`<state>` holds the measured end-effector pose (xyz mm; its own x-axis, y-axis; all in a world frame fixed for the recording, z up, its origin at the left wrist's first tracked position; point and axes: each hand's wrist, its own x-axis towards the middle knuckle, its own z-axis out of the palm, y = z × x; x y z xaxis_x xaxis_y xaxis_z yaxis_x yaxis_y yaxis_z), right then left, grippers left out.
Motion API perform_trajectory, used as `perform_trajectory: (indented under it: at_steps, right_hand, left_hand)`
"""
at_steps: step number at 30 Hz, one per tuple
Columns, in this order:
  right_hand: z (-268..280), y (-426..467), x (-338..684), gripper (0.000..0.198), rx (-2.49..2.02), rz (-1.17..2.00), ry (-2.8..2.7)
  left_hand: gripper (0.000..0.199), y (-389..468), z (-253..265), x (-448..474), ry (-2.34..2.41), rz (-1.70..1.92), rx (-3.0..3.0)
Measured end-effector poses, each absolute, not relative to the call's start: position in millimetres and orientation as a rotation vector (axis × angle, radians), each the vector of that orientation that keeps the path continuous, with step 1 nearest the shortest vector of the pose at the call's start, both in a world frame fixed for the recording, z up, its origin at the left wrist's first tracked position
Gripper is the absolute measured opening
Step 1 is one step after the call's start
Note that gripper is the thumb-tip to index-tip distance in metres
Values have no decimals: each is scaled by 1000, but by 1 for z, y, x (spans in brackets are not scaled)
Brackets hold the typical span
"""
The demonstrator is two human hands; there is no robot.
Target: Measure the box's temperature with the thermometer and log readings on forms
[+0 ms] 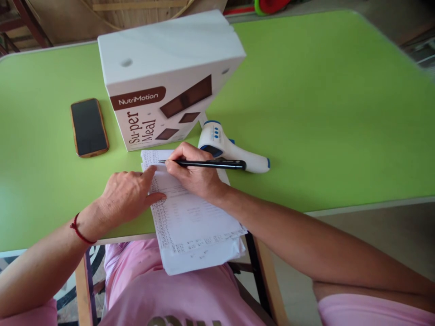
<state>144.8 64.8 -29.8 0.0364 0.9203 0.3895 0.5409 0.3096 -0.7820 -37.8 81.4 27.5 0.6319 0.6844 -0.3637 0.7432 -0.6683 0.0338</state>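
A black pen (217, 164) lies in the grip of my right hand (195, 172), its tip at the top left part of a stack of paper sheets (197, 219). Handwritten marks run along the left side and the lower end of the top sheet. My left hand (127, 192) rests at the sheets' left edge, index finger and thumb apart and touching the paper, its other fingers curled under. The lower end of the stack hangs over the table's near edge. Just beyond my right hand is a white and blue infrared thermometer (238, 151), lying on its side.
A white NutriMotion box (170, 50) stands upright behind the papers. To its left a smartphone (89, 127) in a brown case lies face up on the green table (322, 113). Part of a dark wooden chair (29, 22) shows at the far left.
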Motion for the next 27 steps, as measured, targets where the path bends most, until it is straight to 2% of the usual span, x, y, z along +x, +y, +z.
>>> perform_trajectory:
  at_steps: [12, 18, 21, 24, 27]
  right_hand:
    - [-34, 65, 146, 17, -1338, 440, -1648]
    - [-29, 64, 150, 14, -1250, 256, -1629]
    - [-18, 59, 158, 2, -1142, 91, -1768]
    - [-5, 48, 167, 18, -1178, -129, -1990]
    - [4, 33, 175, 25, -1346, -230, -2178]
  left_hand:
    - [60, 81, 28, -37, 1178, -497, 2676]
    - [56, 83, 29, -37, 1188, -478, 2669]
    - [50, 89, 33, -40, 1219, -339, 2583]
    - [31, 102, 37, -49, 1367, -54, 2453]
    - [31, 118, 34, -61, 1585, 255, 2348]
